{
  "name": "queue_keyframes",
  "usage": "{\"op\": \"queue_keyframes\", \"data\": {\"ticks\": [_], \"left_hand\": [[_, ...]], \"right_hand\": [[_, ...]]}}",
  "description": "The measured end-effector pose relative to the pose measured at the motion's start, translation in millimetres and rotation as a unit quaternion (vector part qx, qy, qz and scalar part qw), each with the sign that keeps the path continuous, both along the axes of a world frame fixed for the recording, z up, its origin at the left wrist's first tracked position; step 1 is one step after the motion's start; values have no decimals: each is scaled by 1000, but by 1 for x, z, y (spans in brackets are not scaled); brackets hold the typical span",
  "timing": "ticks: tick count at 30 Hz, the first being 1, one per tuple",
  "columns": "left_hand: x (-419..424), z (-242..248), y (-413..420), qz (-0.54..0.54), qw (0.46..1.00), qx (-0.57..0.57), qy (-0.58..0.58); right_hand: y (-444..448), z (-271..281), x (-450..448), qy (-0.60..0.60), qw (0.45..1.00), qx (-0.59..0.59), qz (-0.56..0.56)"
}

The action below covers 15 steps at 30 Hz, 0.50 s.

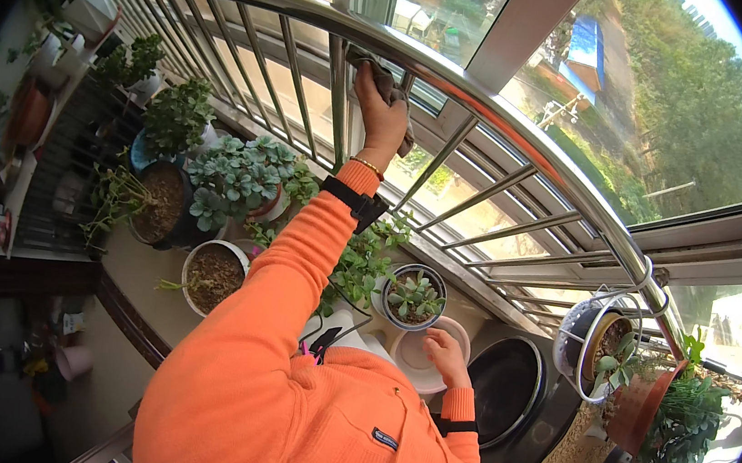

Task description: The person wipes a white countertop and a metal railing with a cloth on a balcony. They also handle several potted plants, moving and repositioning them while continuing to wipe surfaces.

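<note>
My left hand (pixel 384 120) is closed around a dark grey-brown cloth (pixel 382 82). It presses the cloth near a vertical bar, just under the curved top rail of the stainless steel railing (pixel 425 61). My right hand (pixel 448 358) hangs low by my body with loosely bent fingers and nothing visible in it. Below it is a pale pink round basin (pixel 456 330), next to a white pot (pixel 413 297) holding a succulent.
Potted plants (pixel 240 172) crowd the floor at left, with a soil-filled white pot (pixel 213 275) nearby. A round black lid or tray (pixel 505 391) lies at right. A white wire holder (pixel 595 346) with a pot hangs from the rail. Windows (pixel 634 90) stand behind the railing.
</note>
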<state>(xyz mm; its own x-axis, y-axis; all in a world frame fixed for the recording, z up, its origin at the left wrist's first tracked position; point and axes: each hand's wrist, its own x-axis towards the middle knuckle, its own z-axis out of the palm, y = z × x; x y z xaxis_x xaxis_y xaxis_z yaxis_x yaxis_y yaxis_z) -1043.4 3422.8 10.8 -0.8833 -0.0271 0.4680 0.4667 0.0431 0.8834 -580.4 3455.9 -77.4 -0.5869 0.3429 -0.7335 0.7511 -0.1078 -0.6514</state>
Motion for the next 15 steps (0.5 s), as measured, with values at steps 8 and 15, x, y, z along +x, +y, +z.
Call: {"op": "queue_keyframes", "data": {"ticks": [8,15], "left_hand": [[1,-89,19,-11,980,-166,-113],[30,-124,5,-240,827,23,-508]], "right_hand": [[13,0,29,44,998,24,-47],[5,4,51,-2,996,30,-81]]}}
